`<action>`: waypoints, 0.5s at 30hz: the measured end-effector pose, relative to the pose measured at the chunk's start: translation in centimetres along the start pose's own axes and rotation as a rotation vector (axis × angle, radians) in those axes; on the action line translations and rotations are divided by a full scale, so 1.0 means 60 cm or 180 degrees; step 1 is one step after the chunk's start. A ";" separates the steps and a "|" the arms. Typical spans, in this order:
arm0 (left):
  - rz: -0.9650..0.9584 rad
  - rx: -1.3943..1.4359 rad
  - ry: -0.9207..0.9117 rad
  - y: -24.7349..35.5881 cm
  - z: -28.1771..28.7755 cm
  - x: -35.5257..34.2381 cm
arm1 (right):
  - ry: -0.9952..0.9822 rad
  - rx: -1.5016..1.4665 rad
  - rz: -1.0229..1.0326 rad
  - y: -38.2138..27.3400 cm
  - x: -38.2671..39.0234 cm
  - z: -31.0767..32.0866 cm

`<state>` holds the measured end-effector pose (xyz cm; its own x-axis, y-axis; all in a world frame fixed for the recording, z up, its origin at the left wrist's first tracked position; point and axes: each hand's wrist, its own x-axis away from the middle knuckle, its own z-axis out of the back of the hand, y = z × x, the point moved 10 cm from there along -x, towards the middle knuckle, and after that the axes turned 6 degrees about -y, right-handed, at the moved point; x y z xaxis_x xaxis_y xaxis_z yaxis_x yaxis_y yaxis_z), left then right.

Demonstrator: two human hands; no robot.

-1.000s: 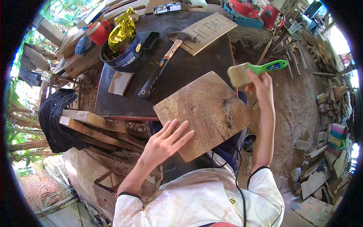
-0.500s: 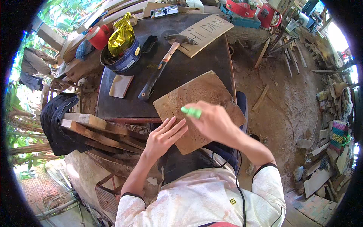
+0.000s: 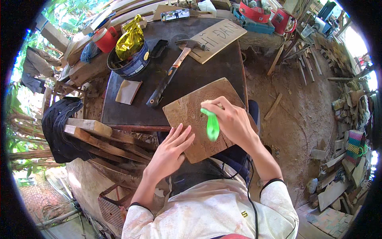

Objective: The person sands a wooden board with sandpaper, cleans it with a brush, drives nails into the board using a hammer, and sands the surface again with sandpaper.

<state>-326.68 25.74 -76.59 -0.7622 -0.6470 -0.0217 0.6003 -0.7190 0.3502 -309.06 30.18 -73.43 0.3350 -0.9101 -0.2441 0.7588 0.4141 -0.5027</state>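
Note:
A square wooden board (image 3: 179,109) covered in small dots lies tilted at the table's front edge, over my lap. My left hand (image 3: 169,151) rests on its lower left with fingers stretched out. Over the board's middle, my right hand (image 3: 232,121) grips a green-handled paintbrush (image 3: 211,129), its bristles mostly hidden by the fingers. Beyond the board a claw hammer (image 3: 163,87) lies diagonally, its head on a lettered wooden plank (image 3: 223,38). A square of sandpaper (image 3: 128,91) and a blue tin (image 3: 135,67) with a gold foil bag (image 3: 129,42) sit to the left.
Dark table (image 3: 215,69), with a red jug (image 3: 104,40) and a phone (image 3: 175,14) around its back. Lumber (image 3: 89,127) with dark cloth (image 3: 57,131) juts out at left. Scrap wood and a woven bag (image 3: 354,145) line the right, beside the dirt floor (image 3: 290,123).
My right hand has brought the brush from the board's right side onto its middle, turning the handle toward me. My left hand has shifted slightly left on the board.

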 end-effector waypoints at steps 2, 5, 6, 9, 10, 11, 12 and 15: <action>0.0100 0.1492 -0.0253 0.009 0.010 0.012 | 0.0134 0.0343 0.0295 -0.017 0.011 -0.005; -0.0182 0.2488 -0.0113 0.015 0.001 0.012 | 0.0011 0.0481 0.0174 -0.035 0.011 -0.014; -0.0284 0.3073 -0.0021 0.019 -0.010 0.012 | 0.0098 0.0537 0.0196 -0.044 0.012 -0.013; 0.0342 0.3780 -0.0076 0.030 -0.061 0.005 | 0.0150 0.0622 0.0338 -0.053 0.013 -0.021; 0.0697 0.4065 -0.0257 0.033 -0.080 0.007 | 0.0229 0.0598 0.0433 -0.061 0.014 -0.021; 0.0640 0.4495 0.0034 0.040 -0.065 0.002 | 0.0222 0.0586 0.0443 -0.064 0.015 -0.024; 0.0656 0.4497 0.0047 0.032 -0.065 0.007 | 0.0204 0.0362 0.0085 -0.045 0.018 -0.022; 0.0781 0.4351 0.0678 -0.027 -0.065 0.023 | 0.0465 0.0163 -0.0272 -0.011 0.023 -0.006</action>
<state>-327.78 25.01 -80.83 -0.5490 -0.8324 0.0757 -0.0897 0.1487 0.9848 -309.30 28.62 -73.72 0.1861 -0.9283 -0.3220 0.8098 0.3305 -0.4847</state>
